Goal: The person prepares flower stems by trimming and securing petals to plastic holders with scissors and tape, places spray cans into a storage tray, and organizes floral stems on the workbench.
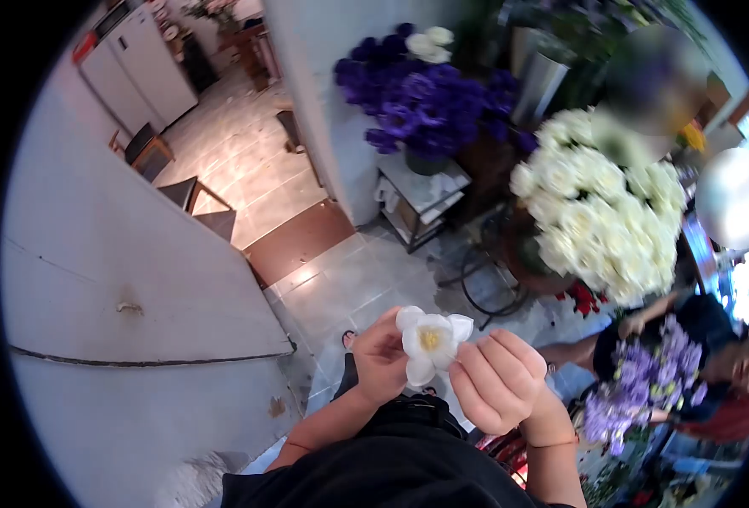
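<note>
A single white flower [421, 370] with a yellow centre faces up in front of my body. My left hand [379, 360] grips it from the left, fingers closed behind the bloom, so its stem is hidden. On the other side my right hand [500, 381] is closed, its fingertips pinching a petal at the flower's right edge. Several petals spread outward around the centre.
White roses [616, 224] fill a large bunch at right, beside purple flowers [429, 102] on a small side table [433, 199]. A person holding lilac flowers [645, 381] is at lower right. A pale wall [129, 262] and a doorway with chairs [201, 203] are at left.
</note>
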`<act>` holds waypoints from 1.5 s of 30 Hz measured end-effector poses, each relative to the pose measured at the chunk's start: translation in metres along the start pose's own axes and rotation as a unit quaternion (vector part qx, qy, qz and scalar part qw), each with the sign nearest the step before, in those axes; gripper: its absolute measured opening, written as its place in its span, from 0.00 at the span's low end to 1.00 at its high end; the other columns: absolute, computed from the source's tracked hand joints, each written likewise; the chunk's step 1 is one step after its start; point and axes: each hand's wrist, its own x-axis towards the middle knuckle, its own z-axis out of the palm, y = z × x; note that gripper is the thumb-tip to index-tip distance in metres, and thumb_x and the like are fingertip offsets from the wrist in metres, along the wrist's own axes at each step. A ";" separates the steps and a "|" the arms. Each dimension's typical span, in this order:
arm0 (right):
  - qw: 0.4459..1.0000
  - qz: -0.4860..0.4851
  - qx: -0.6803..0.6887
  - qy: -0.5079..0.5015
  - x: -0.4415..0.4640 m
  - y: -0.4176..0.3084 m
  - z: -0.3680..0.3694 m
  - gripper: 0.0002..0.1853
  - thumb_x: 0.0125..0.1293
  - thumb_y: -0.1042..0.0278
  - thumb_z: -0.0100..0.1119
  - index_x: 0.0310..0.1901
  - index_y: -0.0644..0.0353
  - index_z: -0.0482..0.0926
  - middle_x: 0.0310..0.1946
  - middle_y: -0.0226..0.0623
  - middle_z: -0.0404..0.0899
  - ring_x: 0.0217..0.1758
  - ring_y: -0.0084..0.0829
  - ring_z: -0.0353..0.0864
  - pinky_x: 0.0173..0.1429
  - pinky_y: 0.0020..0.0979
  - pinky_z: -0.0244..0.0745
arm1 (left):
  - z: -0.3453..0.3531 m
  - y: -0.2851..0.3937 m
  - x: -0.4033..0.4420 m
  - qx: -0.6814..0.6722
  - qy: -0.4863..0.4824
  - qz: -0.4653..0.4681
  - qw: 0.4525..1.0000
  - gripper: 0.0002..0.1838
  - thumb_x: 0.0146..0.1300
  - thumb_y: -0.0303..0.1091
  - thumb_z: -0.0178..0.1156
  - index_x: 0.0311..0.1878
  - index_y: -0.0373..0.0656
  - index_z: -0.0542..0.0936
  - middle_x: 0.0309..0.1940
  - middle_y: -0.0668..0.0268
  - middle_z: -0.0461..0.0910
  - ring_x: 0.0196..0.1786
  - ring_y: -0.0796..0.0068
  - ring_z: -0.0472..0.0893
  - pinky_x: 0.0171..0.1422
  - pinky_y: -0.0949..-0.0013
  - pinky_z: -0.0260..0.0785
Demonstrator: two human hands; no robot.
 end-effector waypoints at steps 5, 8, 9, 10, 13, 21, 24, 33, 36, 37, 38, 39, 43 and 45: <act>0.996 -0.044 0.073 0.015 0.074 0.016 0.118 0.09 0.46 0.72 0.55 0.32 0.61 0.76 0.33 0.38 0.78 0.35 0.32 0.75 0.42 0.33 0.75 | -0.101 0.039 0.073 0.073 0.063 0.035 0.995 0.15 0.45 0.26 0.70 0.35 0.34 0.76 0.35 0.62 0.76 0.36 0.77 0.75 0.41 0.74 0.67; 0.972 0.026 0.223 0.061 0.123 0.020 0.178 0.12 0.43 0.73 0.59 0.34 0.59 0.75 0.33 0.37 0.78 0.34 0.34 0.75 0.42 0.34 0.75 | -0.167 0.068 0.113 0.163 0.054 0.126 0.977 0.14 0.45 0.27 0.70 0.34 0.35 0.77 0.34 0.61 0.76 0.35 0.74 0.75 0.39 0.73 0.68; 0.952 0.066 0.287 0.081 0.141 0.021 0.194 0.13 0.42 0.74 0.60 0.34 0.59 0.74 0.34 0.37 0.78 0.34 0.35 0.75 0.42 0.35 0.75 | -0.187 0.081 0.126 0.210 0.044 0.166 0.963 0.14 0.45 0.27 0.70 0.34 0.35 0.77 0.33 0.60 0.76 0.34 0.73 0.76 0.37 0.72 0.68; 0.927 0.106 0.348 0.093 0.158 0.024 0.210 0.14 0.41 0.75 0.64 0.34 0.60 0.74 0.33 0.37 0.78 0.33 0.37 0.74 0.40 0.34 0.73 | -0.206 0.087 0.136 0.224 0.045 0.184 0.956 0.13 0.45 0.27 0.70 0.33 0.36 0.77 0.33 0.60 0.76 0.34 0.72 0.76 0.37 0.72 0.68; 0.841 0.198 0.499 0.066 0.214 0.030 0.274 0.15 0.45 0.76 0.65 0.37 0.63 0.74 0.33 0.38 0.77 0.33 0.37 0.74 0.38 0.32 0.68 | -0.259 0.104 0.166 0.252 0.041 0.225 0.940 0.12 0.45 0.26 0.70 0.32 0.37 0.77 0.32 0.58 0.76 0.32 0.70 0.76 0.35 0.71 0.68; 0.765 0.178 0.616 -0.065 0.305 0.056 0.450 0.15 0.46 0.82 0.63 0.38 0.64 0.74 0.30 0.37 0.75 0.32 0.31 0.74 0.37 0.27 0.70 | -0.386 0.133 0.251 0.331 0.108 0.234 0.908 0.10 0.47 0.18 0.63 0.36 0.35 0.79 0.34 0.60 0.77 0.35 0.70 0.76 0.37 0.72 0.68; 0.697 0.221 0.672 -0.117 0.345 0.079 0.517 0.16 0.49 0.81 0.61 0.41 0.63 0.72 0.30 0.35 0.75 0.32 0.26 0.74 0.38 0.25 0.71 | -0.433 0.141 0.303 0.330 0.130 0.236 0.905 0.10 0.47 0.17 0.62 0.36 0.35 0.79 0.35 0.60 0.77 0.35 0.70 0.76 0.36 0.73 0.68; 0.438 0.270 0.805 -0.295 0.487 0.157 0.668 0.21 0.53 0.82 0.57 0.49 0.62 0.66 0.31 0.29 0.72 0.34 0.16 0.70 0.42 0.19 0.65 | -0.553 0.172 0.453 0.344 0.138 0.243 0.897 0.12 0.47 0.17 0.62 0.38 0.34 0.79 0.35 0.59 0.77 0.34 0.72 0.76 0.35 0.75 0.68; 0.452 0.272 0.794 -0.301 0.511 0.182 0.729 0.23 0.48 0.77 0.61 0.48 0.60 0.68 0.27 0.27 0.75 0.33 0.17 0.72 0.41 0.20 0.64 | -0.599 0.174 0.509 0.355 0.112 0.251 0.894 0.14 0.45 0.15 0.62 0.38 0.34 0.79 0.34 0.59 0.77 0.33 0.72 0.76 0.34 0.75 0.68; 0.467 0.270 0.786 -0.302 0.524 0.190 0.746 0.21 0.49 0.79 0.60 0.47 0.61 0.68 0.27 0.27 0.74 0.33 0.16 0.72 0.41 0.20 0.64 | -0.615 0.176 0.529 0.361 0.099 0.253 0.892 0.14 0.44 0.15 0.62 0.38 0.34 0.79 0.34 0.59 0.77 0.33 0.72 0.76 0.33 0.75 0.68; 0.481 0.273 0.778 -0.298 0.531 0.197 0.765 0.21 0.49 0.79 0.60 0.47 0.61 0.69 0.27 0.27 0.74 0.33 0.16 0.72 0.41 0.20 0.65 | -0.631 0.176 0.547 0.347 0.098 0.244 0.900 0.14 0.43 0.15 0.62 0.38 0.34 0.79 0.34 0.59 0.77 0.33 0.72 0.76 0.33 0.75 0.68; 0.496 0.277 0.769 -0.294 0.538 0.205 0.785 0.21 0.49 0.79 0.59 0.47 0.61 0.69 0.27 0.27 0.74 0.33 0.16 0.72 0.41 0.20 0.65 | -0.647 0.174 0.565 0.331 0.097 0.235 0.909 0.14 0.43 0.15 0.62 0.37 0.34 0.79 0.34 0.58 0.77 0.33 0.72 0.76 0.34 0.74 0.68; 0.579 0.290 0.714 -0.265 0.582 0.236 0.867 0.19 0.50 0.79 0.58 0.46 0.62 0.70 0.25 0.27 0.72 0.30 0.16 0.69 0.37 0.20 0.64 | -0.716 0.179 0.650 0.306 0.090 0.223 0.921 0.13 0.42 0.16 0.63 0.36 0.34 0.79 0.33 0.59 0.77 0.33 0.71 0.76 0.34 0.73 0.68; 0.581 0.305 0.707 -0.265 0.619 0.255 0.900 0.19 0.49 0.78 0.58 0.46 0.62 0.70 0.25 0.27 0.72 0.30 0.15 0.69 0.37 0.20 0.63 | -0.747 0.192 0.696 0.294 0.079 0.222 0.926 0.13 0.42 0.16 0.64 0.35 0.34 0.80 0.33 0.59 0.77 0.33 0.70 0.76 0.35 0.72 0.68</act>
